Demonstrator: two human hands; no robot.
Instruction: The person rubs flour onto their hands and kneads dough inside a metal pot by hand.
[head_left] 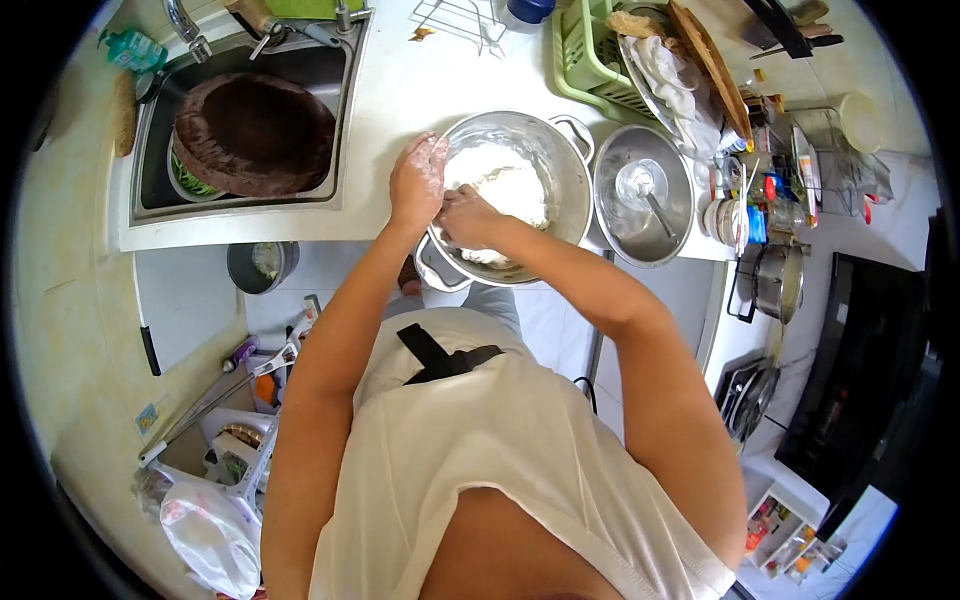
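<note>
A large metal pot [575, 190] with two handles stands at the counter's front edge, with white flour and dough [515, 190] inside. My left hand [418, 178], dusted with flour, is at the pot's left rim with its fingers together over the edge. Just inside that rim is my right hand [468, 217], its fingers curled and close to my left wrist. What lies under those fingers is hidden. To the right of the pot, a metal bowl [672, 180] holds a small clear cup [640, 180] and a spoon [661, 216].
At the left, a sink [345, 120] holds a large dark round board [255, 135]. A green rack [585, 60] with dishes and cloth stands at the back right. Jars [722, 220] line the right side. Below the counter is a dark bin [240, 270].
</note>
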